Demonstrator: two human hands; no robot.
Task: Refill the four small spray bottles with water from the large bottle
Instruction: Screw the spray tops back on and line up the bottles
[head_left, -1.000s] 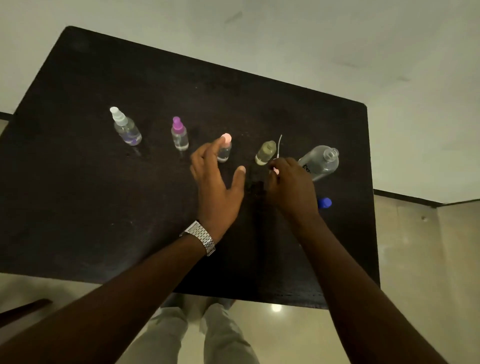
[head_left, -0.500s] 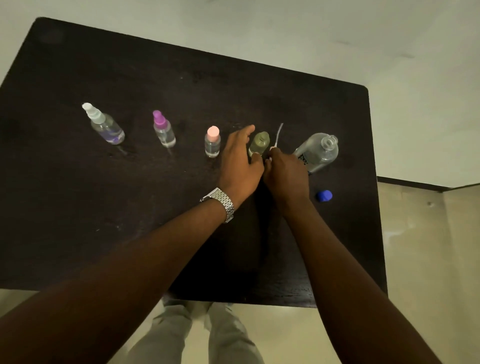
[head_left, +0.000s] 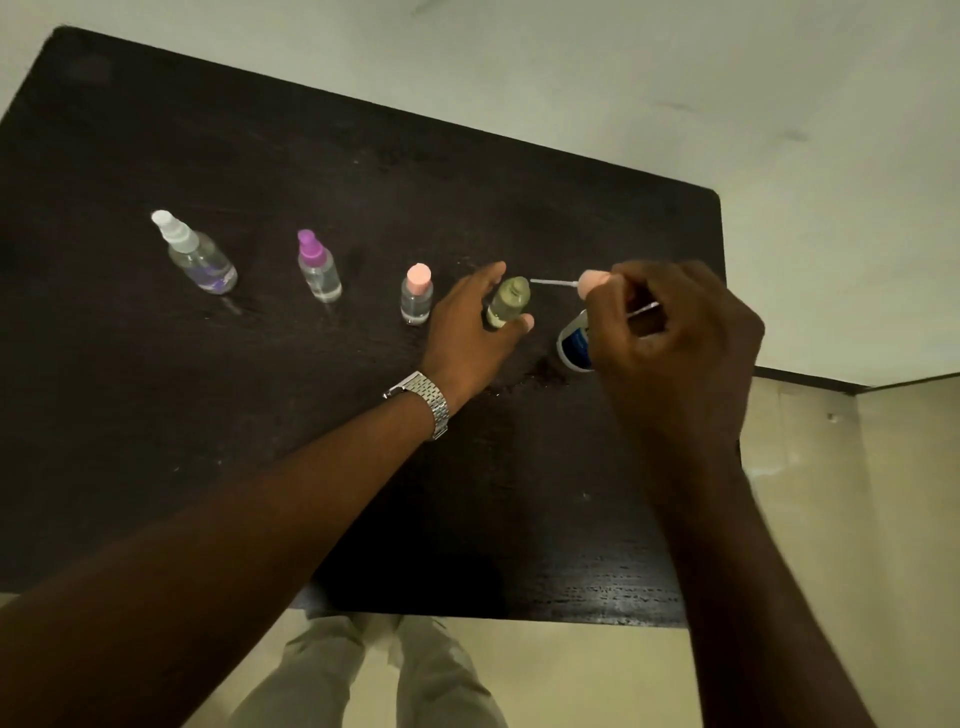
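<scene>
Four small spray bottles stand in a row on the dark table (head_left: 260, 467). The white-capped bottle (head_left: 200, 254) is leftmost, then the purple-capped bottle (head_left: 318, 267), then the pink-capped bottle (head_left: 416, 293). My left hand (head_left: 470, 327) grips the fourth bottle, an open olive-green one (head_left: 509, 301), upright. My right hand (head_left: 670, 338) holds that bottle's pink spray head (head_left: 592, 282) in the air, its thin tube pointing left toward the open neck. The large clear bottle (head_left: 574, 343) is mostly hidden behind my right hand.
The table's right edge and near edge border a pale tiled floor (head_left: 857, 519). A light wall (head_left: 623, 78) lies beyond the far edge. My legs (head_left: 363, 675) show below the near edge. A metal watch (head_left: 426, 397) sits on my left wrist.
My right hand has lifted off the table with the pink spray head, its tube now level and pointing at the green bottle. My left hand still holds that bottle. The blue cap is now hidden.
</scene>
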